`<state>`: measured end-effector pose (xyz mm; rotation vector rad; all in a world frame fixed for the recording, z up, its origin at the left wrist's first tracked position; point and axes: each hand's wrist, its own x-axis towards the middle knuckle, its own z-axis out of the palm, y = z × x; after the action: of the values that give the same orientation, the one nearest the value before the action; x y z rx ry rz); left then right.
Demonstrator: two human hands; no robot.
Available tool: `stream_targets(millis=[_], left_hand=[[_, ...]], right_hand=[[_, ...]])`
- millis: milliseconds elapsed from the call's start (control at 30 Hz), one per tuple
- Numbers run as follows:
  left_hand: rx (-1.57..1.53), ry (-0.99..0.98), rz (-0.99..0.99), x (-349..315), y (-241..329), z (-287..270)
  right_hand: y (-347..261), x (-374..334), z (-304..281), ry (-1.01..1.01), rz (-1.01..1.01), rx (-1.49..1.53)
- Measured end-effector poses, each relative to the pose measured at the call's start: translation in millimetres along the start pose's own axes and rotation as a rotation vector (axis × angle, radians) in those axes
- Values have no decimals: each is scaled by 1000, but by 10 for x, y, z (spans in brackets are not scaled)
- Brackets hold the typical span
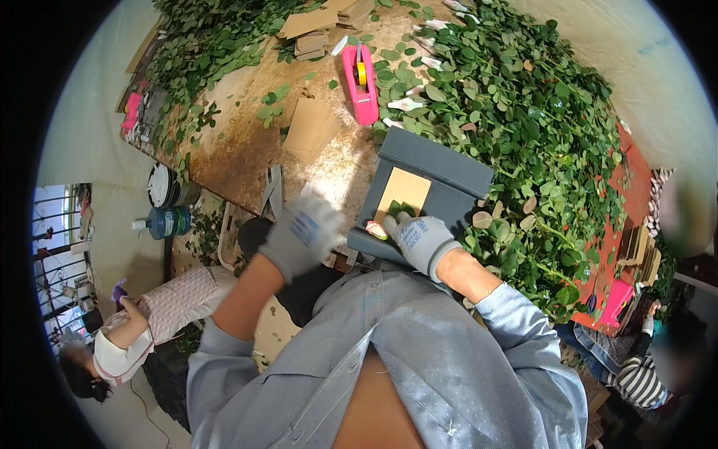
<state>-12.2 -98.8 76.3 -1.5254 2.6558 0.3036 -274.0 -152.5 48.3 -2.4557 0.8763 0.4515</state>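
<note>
A dark grey angled stand point(434, 161) lies in front of me, with a tan cardboard piece point(404, 193) on it. On the stand's near part rests a pink and white rose point(376, 230) with green leaves. My right hand point(423, 241), in a grey glove, is closed on the rose by its leaves, just right of the bloom; its fingertips are partly hidden. My left hand point(303, 230), also gloved in grey, is in the air left of the stand, smeared by motion. Whether it holds anything cannot be made out.
A pink tape dispenser point(361, 93) with yellow tape stands beyond the stand. Cardboard sheets point(310, 129) lie left of it on the worn table point(232, 127). Leafy rose stems point(531, 135) are heaped at right, several with wrapped heads. Other people point(176, 303) are at far left and right.
</note>
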Motion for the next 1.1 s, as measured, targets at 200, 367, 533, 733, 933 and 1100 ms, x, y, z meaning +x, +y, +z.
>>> stream_targets(millis=[200, 367, 533, 733, 933, 1100], left_hand=[[-101, 247, 175, 307, 685, 177], [-130, 286, 204, 426, 650, 451], [-184, 356, 213, 482, 620, 540], [-202, 295, 159, 418, 650, 505], [-173, 256, 180, 434, 573, 637], [-123, 264, 126, 363, 628, 632]], right_hand=[[55, -9, -150, -34, -20, 69], [216, -1, -78, 9, -94, 113], [686, 112, -592, 317, -236, 186], [2187, 688, -1353, 621, 292, 221], [3307, 931, -697, 466, 575, -12], [2941, 833, -741, 287, 555, -157]])
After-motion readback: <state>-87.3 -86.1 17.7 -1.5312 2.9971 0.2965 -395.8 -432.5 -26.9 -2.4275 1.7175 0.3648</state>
